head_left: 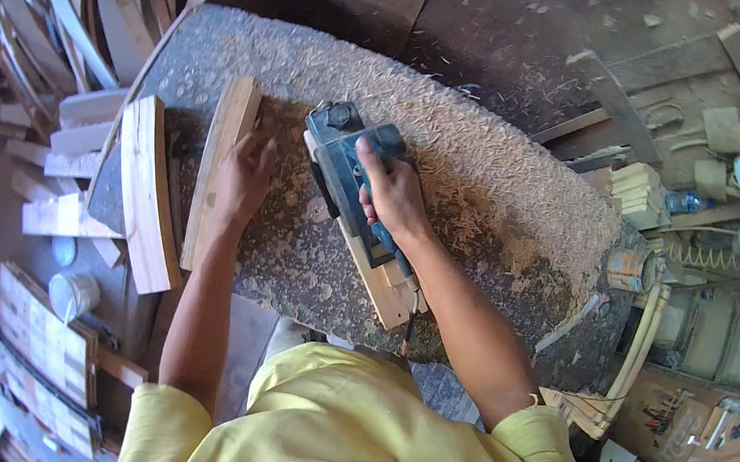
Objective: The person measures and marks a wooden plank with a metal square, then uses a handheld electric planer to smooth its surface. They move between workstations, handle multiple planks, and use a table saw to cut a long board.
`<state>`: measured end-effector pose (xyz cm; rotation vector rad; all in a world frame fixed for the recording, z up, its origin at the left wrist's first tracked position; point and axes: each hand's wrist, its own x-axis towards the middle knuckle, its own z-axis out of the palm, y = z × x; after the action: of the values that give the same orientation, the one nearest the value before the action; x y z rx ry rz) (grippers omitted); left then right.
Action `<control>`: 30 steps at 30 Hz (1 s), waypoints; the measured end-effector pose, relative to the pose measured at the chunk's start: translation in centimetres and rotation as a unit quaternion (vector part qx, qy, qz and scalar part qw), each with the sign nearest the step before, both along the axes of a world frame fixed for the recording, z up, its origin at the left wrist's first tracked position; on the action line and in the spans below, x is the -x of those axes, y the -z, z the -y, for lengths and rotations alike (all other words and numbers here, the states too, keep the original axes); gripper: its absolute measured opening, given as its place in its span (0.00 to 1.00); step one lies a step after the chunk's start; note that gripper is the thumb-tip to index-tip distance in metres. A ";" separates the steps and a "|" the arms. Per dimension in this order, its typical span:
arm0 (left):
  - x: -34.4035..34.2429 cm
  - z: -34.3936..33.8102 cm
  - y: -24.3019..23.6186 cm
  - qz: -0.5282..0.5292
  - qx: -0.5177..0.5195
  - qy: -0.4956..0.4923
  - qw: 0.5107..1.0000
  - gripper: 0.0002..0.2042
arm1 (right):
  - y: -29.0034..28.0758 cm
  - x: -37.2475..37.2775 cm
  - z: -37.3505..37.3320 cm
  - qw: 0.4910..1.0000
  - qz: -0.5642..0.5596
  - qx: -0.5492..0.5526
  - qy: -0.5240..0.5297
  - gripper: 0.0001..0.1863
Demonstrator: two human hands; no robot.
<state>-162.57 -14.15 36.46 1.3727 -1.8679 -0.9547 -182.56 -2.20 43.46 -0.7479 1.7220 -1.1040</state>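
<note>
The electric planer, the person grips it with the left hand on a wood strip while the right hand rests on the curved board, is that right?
The hands are swapped. In the head view the right hand grips the blue electric planer on the wood strip, and the left hand rests on the curved board.

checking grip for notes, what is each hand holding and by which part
The right hand grips the blue electric planer by its top handle. The left hand holds no tool; it rests on the curved wooden piece.
</note>
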 end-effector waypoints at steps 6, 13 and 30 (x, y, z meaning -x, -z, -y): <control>-0.7 -5.7 1.4 -0.011 -0.055 0.056 0.997 0.10 | -3.9 3.7 -8.4 0.999 0.031 0.022 0.014 0.17; 8.3 -14.6 0.0 0.241 -0.140 0.132 0.951 0.32 | -3.2 14.0 -18.1 0.981 0.006 -0.020 0.194 0.17; -5.5 -22.5 -3.8 -0.445 -0.357 -0.064 0.819 0.12 | 8.6 24.9 -22.8 0.948 0.084 0.018 0.306 0.29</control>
<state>-157.11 8.31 40.27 1.0624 -0.7023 -1.9160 -207.50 20.58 34.85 -0.1161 1.8364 -1.5660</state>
